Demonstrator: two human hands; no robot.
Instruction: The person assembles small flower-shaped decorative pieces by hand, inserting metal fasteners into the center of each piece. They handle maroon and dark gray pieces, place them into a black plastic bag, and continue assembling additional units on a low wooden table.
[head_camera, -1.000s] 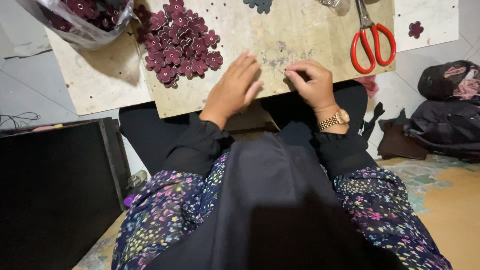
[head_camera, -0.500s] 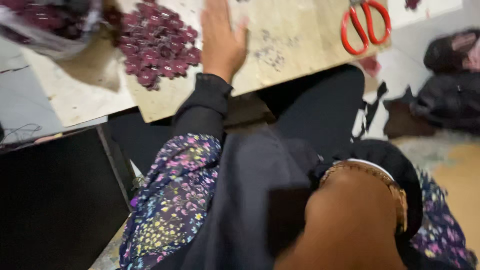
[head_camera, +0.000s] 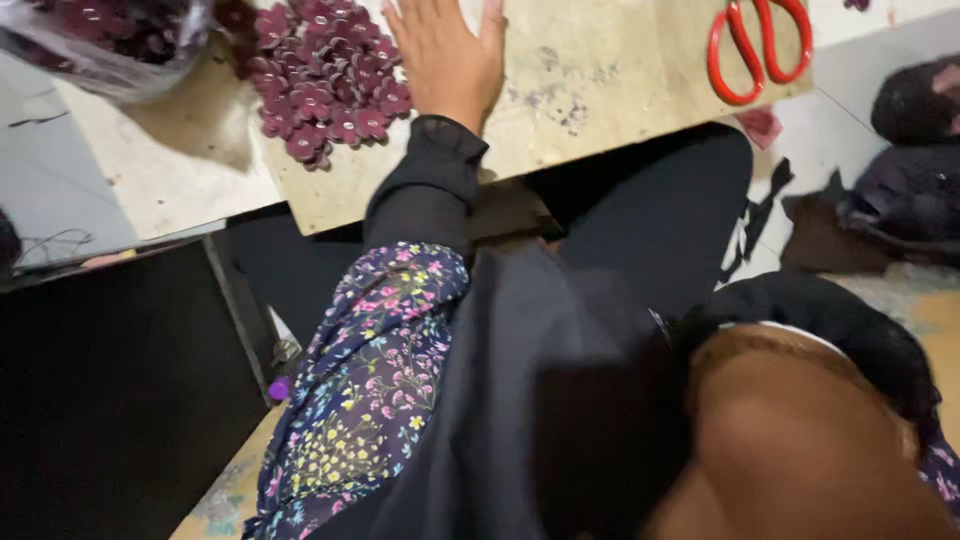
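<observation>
The board (head_camera: 640, 90), a pale, scuffed slab, fills the top of the view and lies over a lighter sheet (head_camera: 170, 180) that sticks out on its left. Below the board sits the person's lap in black cloth, with a flowered sleeve (head_camera: 370, 380) running down towards the camera. At the lower left stands a dark box (head_camera: 110, 400). On the floor at the right lie dark bags (head_camera: 905, 170) and black scraps (head_camera: 760, 215). The right arm is raised very close to the lens, a blurred brown mass at the lower right; the right hand itself is out of view, so its grip cannot be told. A clear bag (head_camera: 100, 45) of dark red pieces lies at the top left corner, partly cut off by the frame. Just beside it, on the board, is the pile (head_camera: 325, 85) of dark red fabric flowers, heaped loosely and overlapping. The left hand (head_camera: 450, 55) lies flat on the board, palm down, fingers spread and empty, right next to the pile's right edge; its fingertips run off the top of the frame. Whether it touches the nearest flower cannot be told. The red scissors (head_camera: 760, 45) lie on the board's right end, well apart from the hand, only their handles in view.
</observation>
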